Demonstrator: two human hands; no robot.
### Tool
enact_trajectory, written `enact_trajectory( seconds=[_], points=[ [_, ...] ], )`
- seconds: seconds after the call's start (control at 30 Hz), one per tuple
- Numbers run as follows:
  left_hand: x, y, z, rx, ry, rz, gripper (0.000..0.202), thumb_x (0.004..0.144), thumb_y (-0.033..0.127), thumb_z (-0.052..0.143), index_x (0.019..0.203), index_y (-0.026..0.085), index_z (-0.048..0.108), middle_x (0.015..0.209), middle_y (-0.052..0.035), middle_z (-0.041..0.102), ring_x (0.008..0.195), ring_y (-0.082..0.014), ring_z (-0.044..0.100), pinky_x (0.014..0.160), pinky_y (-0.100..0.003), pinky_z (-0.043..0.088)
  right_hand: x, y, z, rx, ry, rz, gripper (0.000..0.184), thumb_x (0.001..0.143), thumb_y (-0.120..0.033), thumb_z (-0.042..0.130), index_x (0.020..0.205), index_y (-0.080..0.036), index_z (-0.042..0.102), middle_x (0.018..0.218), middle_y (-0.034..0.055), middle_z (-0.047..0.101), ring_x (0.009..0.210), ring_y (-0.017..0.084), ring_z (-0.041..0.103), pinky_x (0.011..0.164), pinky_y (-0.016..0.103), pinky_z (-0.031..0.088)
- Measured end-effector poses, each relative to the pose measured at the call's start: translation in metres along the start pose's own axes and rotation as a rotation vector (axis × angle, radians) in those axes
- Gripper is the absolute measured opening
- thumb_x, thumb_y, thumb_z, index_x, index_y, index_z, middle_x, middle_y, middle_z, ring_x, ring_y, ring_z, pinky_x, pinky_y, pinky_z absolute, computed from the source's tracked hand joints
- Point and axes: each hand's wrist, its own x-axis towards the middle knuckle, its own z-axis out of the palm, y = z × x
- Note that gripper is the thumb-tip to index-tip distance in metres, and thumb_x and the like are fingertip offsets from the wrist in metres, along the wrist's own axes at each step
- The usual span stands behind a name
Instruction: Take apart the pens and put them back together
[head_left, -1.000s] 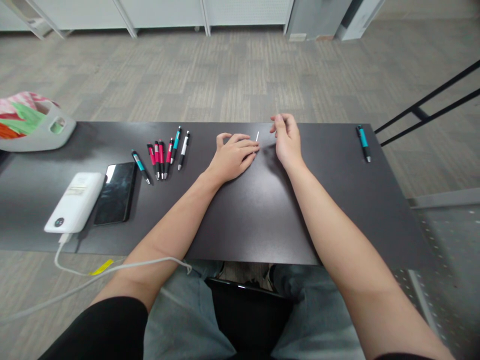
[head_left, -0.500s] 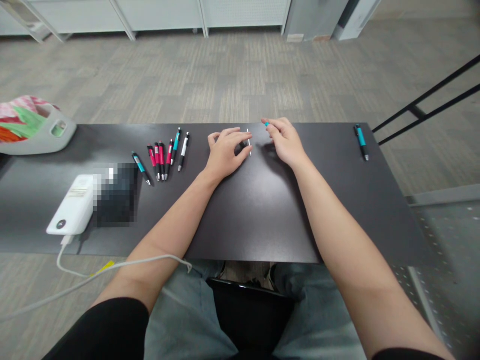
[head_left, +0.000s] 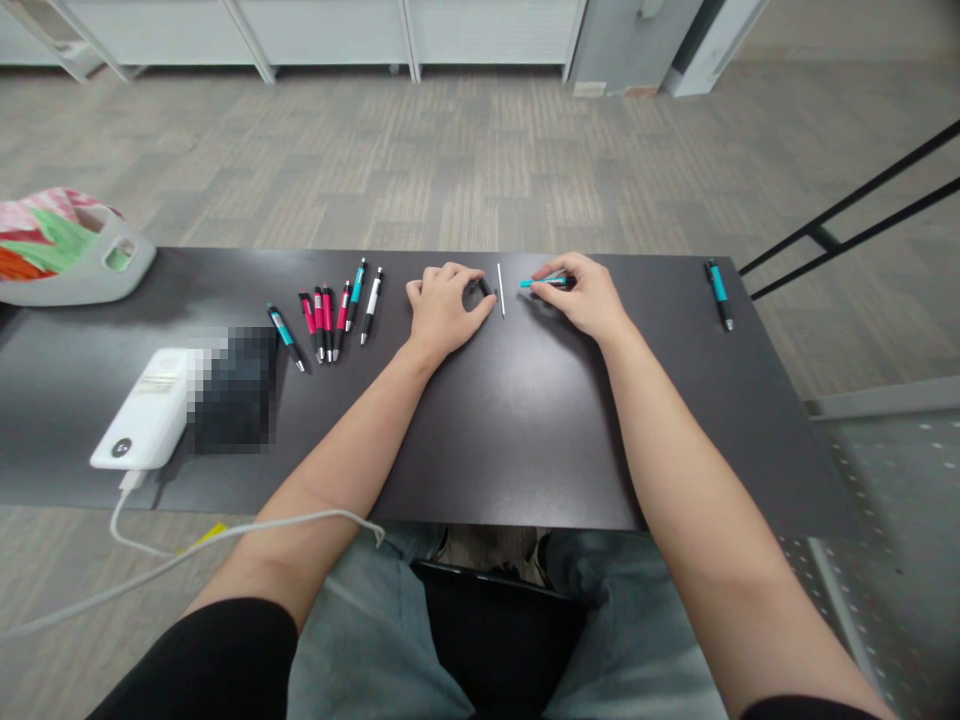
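Note:
In my right hand is the teal barrel of a taken-apart pen, pinched between thumb and fingers and held almost level, its teal end pointing left. My left hand rests on the table with thumb and forefinger curled about a small black pen piece, partly hidden by the fingers. Between the two hands a thin white ink refill lies on the dark table, just right of my left fingertips and touching neither hand.
Several pens, red, teal and white, lie left of my left hand. Another teal pen is near the right edge. Farther left are a white power bank with a cable, a blurred black object and a basket of cloth.
My right hand has turned and shifted slightly right, bringing more of the teal barrel into sight. My left hand has drawn slightly left, apart from the refill.

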Motion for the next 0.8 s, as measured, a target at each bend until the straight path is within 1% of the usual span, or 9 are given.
enact_trajectory(
  seconds=[0.13, 0.27, 0.33, 0.4, 0.5, 0.6, 0.67, 0.73, 0.8],
  points=[
    [0.0, 0.001, -0.002, 0.007, -0.039, 0.007, 0.034, 0.105, 0.035, 0.09, 0.139, 0.037, 0.092, 0.148, -0.0141, 0.087, 0.145, -0.048, 0.067, 0.124, -0.07, 0.046, 0.002, 0.004, 0.002, 0.049, -0.002, 0.002, 0.027, 0.085, -0.035, 0.101, 0.1, -0.03, 0.08, 0.101, 0.0041, 0.085, 0.09, 0.027, 0.078, 0.094, 0.049, 0.071],
    [0.002, 0.0, -0.003, -0.008, -0.042, 0.006, 0.037, 0.104, 0.034, 0.089, 0.14, 0.04, 0.093, 0.148, -0.0135, 0.086, 0.146, -0.0477, 0.065, 0.125, -0.071, 0.046, 0.001, 0.006, 0.0, 0.026, -0.029, 0.003, 0.025, 0.084, -0.031, 0.1, 0.097, -0.03, 0.079, 0.093, 0.0021, 0.082, 0.087, 0.027, 0.078, 0.094, 0.049, 0.072],
    [0.002, -0.001, -0.002, -0.019, -0.041, 0.003, 0.037, 0.103, 0.034, 0.088, 0.139, 0.041, 0.094, 0.148, -0.0132, 0.086, 0.146, -0.0477, 0.065, 0.125, -0.071, 0.046, 0.001, 0.004, -0.001, 0.022, -0.051, 0.011, 0.024, 0.085, -0.033, 0.101, 0.097, -0.029, 0.08, 0.09, 0.0019, 0.08, 0.09, 0.029, 0.081, 0.096, 0.049, 0.072],
    [0.002, -0.001, 0.0, -0.029, -0.038, 0.003, 0.039, 0.102, 0.033, 0.088, 0.139, 0.042, 0.095, 0.147, -0.0131, 0.086, 0.145, -0.0477, 0.065, 0.125, -0.071, 0.046, 0.001, 0.004, 0.0, 0.031, -0.056, 0.013, 0.023, 0.089, -0.037, 0.101, 0.098, -0.029, 0.081, 0.093, 0.0025, 0.08, 0.092, 0.029, 0.083, 0.097, 0.05, 0.073],
    [0.002, -0.001, 0.002, -0.039, -0.018, 0.001, 0.041, 0.102, 0.032, 0.088, 0.142, 0.041, 0.094, 0.146, -0.0132, 0.087, 0.144, -0.0476, 0.066, 0.125, -0.071, 0.046, 0.004, 0.006, 0.003, 0.054, -0.024, 0.0, 0.028, 0.092, -0.041, 0.101, 0.108, -0.031, 0.081, 0.102, 0.0038, 0.082, 0.097, 0.03, 0.083, 0.099, 0.052, 0.074],
    [0.001, 0.0, 0.003, -0.042, 0.003, -0.009, 0.043, 0.103, 0.034, 0.089, 0.146, 0.041, 0.092, 0.145, -0.0132, 0.086, 0.144, -0.0475, 0.066, 0.125, -0.07, 0.046, 0.006, 0.005, 0.008, 0.062, 0.015, -0.004, 0.041, 0.092, -0.044, 0.102, 0.124, -0.032, 0.08, 0.109, 0.0054, 0.084, 0.102, 0.031, 0.082, 0.097, 0.053, 0.075],
    [0.001, 0.001, 0.003, -0.039, -0.003, -0.013, 0.039, 0.104, 0.035, 0.09, 0.143, 0.04, 0.091, 0.146, -0.0134, 0.086, 0.144, -0.0475, 0.066, 0.125, -0.069, 0.045, 0.005, 0.0, 0.01, 0.062, 0.023, -0.004, 0.047, 0.093, -0.046, 0.1, 0.133, -0.033, 0.079, 0.113, 0.007, 0.085, 0.103, 0.033, 0.082, 0.096, 0.054, 0.075],
    [0.001, 0.001, 0.003, -0.039, -0.013, -0.016, 0.034, 0.105, 0.036, 0.091, 0.139, 0.039, 0.091, 0.146, -0.0135, 0.085, 0.145, -0.0479, 0.066, 0.125, -0.069, 0.045, 0.003, -0.007, 0.012, 0.064, 0.022, -0.011, 0.048, 0.094, -0.047, 0.099, 0.135, -0.033, 0.078, 0.113, 0.0079, 0.086, 0.102, 0.033, 0.082, 0.093, 0.055, 0.075],
    [0.002, 0.001, 0.003, -0.048, -0.016, -0.023, 0.03, 0.105, 0.037, 0.092, 0.135, 0.039, 0.09, 0.145, -0.0135, 0.085, 0.145, -0.0483, 0.065, 0.125, -0.069, 0.044, 0.001, -0.014, 0.013, 0.068, 0.018, -0.021, 0.043, 0.094, -0.047, 0.097, 0.13, -0.033, 0.078, 0.112, 0.0075, 0.085, 0.1, 0.032, 0.081, 0.09, 0.052, 0.075]
  ],
)
